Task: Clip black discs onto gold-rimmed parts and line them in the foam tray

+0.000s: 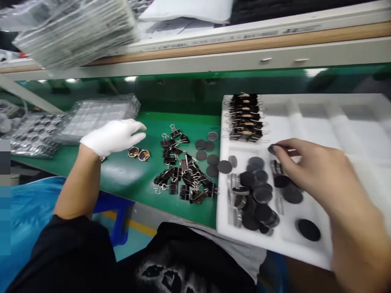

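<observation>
My right hand (317,175), bare, pinches a dark round lens (273,149) between thumb and fingers over the white compartment tray (305,254). Many similar dark round lenses (262,193) lie piled and tipped on edge below it in the tray. My left hand (113,137), in a white glove, hovers over the green table with its fingers apart and nothing visible between them. Just under its fingertips lies a pair of round gold-rimmed sunglass frames (139,153). Part of another gold piece shows beneath the glove's wrist.
Loose black binder clips (183,175) lie mid-table beside several more dark discs (209,145). A row of clipped pieces (246,118) fills the tray's back left compartment. Clear plastic trays (94,118) stand at the left. A shelf (195,61) overhangs the back.
</observation>
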Demonstrator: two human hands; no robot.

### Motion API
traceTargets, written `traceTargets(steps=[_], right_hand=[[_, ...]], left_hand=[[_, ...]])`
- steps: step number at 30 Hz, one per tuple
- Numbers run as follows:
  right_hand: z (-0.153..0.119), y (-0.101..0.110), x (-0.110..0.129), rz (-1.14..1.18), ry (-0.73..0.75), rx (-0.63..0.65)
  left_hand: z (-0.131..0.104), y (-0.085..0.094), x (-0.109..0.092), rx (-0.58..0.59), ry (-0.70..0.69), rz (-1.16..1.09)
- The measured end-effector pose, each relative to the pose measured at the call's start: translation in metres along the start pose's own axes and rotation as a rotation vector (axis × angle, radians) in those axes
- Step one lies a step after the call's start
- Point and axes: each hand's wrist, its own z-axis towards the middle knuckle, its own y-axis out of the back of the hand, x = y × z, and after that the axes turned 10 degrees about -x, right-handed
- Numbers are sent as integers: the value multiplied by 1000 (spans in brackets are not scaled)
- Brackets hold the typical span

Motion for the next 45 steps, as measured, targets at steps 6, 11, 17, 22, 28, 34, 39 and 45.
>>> traceTargets(steps=[6,11,17,22,28,34,39,45], right_hand=[[-10,2,11,256,-32,52],[-15,3,26,482,-3,-1],[-18,0,34,846,173,10],[-21,-10,43,1012,403,-143],[-23,-16,43,879,718,-406],[-17,-23,34,747,853,-425],[-22,-18,44,851,535,-421],[-30,-23,57,937,199,-275]], left_hand=[[-50,-68,31,54,-143,-43],[-37,-105,22,-77,-185,-82],[-10,-74,-3,-252,-254,-22],[15,-23,-71,-532,-526,-67],[51,7,-165,-710,-863,-141],[68,2,-191,-834,-876,-104],[69,-4,-193,-883,-846,-111],[59,-4,-199,-771,-818,-157]])
